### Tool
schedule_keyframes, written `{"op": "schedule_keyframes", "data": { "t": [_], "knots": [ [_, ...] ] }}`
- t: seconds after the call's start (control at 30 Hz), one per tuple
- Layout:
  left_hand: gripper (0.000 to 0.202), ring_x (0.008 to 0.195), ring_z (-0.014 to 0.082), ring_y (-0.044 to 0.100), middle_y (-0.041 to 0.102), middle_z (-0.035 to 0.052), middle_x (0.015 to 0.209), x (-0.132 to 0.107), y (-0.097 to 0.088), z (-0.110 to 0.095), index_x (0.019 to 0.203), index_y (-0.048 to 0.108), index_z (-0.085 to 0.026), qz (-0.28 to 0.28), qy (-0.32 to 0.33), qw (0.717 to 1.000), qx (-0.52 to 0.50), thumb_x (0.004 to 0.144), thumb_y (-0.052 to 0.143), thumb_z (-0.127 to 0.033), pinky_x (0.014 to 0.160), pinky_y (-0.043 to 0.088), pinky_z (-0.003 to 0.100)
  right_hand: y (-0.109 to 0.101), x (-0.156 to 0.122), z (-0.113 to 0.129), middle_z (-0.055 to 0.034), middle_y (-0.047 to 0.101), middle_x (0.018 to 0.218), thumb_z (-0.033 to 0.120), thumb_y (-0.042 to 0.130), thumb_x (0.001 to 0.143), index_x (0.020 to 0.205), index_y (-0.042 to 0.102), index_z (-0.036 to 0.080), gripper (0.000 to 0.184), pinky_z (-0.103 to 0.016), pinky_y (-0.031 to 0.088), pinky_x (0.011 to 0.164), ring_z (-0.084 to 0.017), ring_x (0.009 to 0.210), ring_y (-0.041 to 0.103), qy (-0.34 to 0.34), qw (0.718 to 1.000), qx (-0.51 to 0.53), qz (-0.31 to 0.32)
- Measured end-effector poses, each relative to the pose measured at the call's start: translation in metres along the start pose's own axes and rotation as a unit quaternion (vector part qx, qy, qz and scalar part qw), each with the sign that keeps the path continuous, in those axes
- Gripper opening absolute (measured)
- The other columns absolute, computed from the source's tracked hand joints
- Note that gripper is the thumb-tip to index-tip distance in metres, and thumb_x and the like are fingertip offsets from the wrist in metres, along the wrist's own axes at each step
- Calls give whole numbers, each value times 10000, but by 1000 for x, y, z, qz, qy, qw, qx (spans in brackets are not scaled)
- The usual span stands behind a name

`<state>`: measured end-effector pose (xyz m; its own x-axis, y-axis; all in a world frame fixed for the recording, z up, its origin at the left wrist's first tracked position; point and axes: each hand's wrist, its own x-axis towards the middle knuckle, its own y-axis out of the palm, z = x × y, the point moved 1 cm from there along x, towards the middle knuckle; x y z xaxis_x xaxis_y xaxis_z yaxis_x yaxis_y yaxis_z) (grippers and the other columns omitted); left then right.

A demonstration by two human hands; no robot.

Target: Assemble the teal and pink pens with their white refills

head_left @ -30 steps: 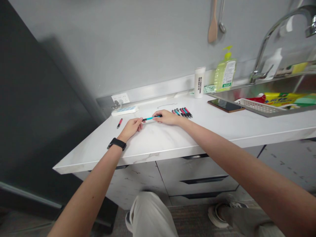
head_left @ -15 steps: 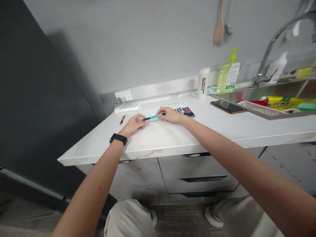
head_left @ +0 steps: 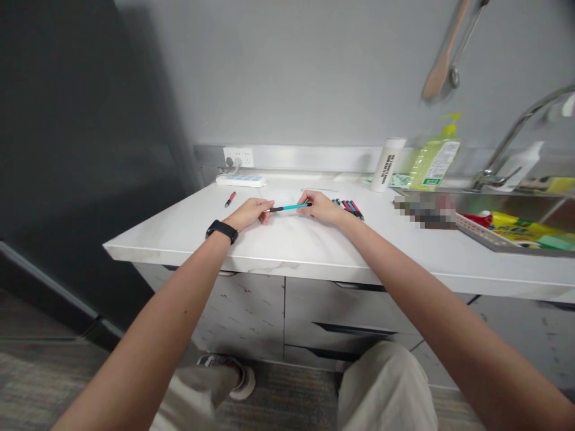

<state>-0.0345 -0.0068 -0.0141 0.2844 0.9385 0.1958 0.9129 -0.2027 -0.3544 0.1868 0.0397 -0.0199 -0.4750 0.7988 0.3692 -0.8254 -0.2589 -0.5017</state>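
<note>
A teal pen with black ends stretches between my two hands just above the white counter. My left hand, with a black watch on the wrist, is closed on the pen's left end. My right hand pinches the right end. Right behind my right hand lies a row of several pens, teal, red and black. A single red pen lies apart on the counter, left of my left hand.
A white power strip sits by the wall socket. A white tube, a green soap bottle, a faucet and a sink rack with packets stand at the right. Drawers sit under the counter. A dark wall stands left.
The view has swung left and lowered as I shifted my legs. Both hands kept hold of the teal pen, which now lies nearly level between them.
</note>
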Motion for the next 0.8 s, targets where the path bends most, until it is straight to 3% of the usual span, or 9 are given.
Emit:
{"op": "schedule_keyframes", "data": {
  "t": [0.13,0.2,0.27,0.33,0.43,0.6,0.67,0.8],
  "knots": [
    [216,480,90,539,624,15,590,0,0,0,790,616,-133,-10,7,1000,-27,737,718,-315,520,399,228,-1,-1,1,29,551,656,240,719,616,734,513,170,247,-193,355,429,-68,512,448,6,1000,1,4],
    [211,491,85,544,630,12,603,0,1,0,805,621,-131,1,13,999,-30,703,751,-262,532,409,222,0,-2,3,21,554,664,259,727,609,733,510,170,266,-193,360,431,-76,535,461,7,1000,5,9],
    [205,476,84,533,627,27,576,0,1,1,742,623,-116,11,6,999,-30,759,702,-304,526,410,224,0,-3,4,17,555,668,266,731,606,731,509,170,272,-192,362,433,-80,549,467,8,1000,8,14],
    [321,452,89,522,606,41,525,1,1,2,678,620,-105,6,-9,999,-34,834,609,-386,511,405,232,0,-3,4,16,556,672,268,743,597,728,504,171,290,-189,360,435,-80,555,468,12,1000,13,13],
    [397,440,94,518,596,49,505,2,1,3,663,618,-101,-3,-16,999,-41,850,570,-448,494,393,235,0,-2,3,15,559,688,266,763,581,716,503,171,309,-190,358,441,-77,559,467,14,1000,16,3],
    [224,493,75,536,642,28,638,1,1,1,819,636,-114,23,19,999,-37,708,757,-266,521,393,214,-3,-3,5,30,538,649,245,754,608,726,542,157,258,-200,344,456,-61,513,435,8,1000,-2,-2],
    [205,488,78,530,625,33,606,2,0,2,769,638,-103,24,12,999,-34,768,701,-298,514,385,217,-4,-4,7,38,526,621,254,748,627,739,549,153,250,-201,330,453,-55,488,420,12,1000,-2,0],
    [387,438,77,483,557,29,495,5,-2,4,698,641,-86,11,-13,999,-36,887,530,-405,487,365,224,-4,-7,10,33,544,620,265,747,636,733,543,156,251,-199,325,448,-50,472,421,11,1000,11,4]
  ]
}}
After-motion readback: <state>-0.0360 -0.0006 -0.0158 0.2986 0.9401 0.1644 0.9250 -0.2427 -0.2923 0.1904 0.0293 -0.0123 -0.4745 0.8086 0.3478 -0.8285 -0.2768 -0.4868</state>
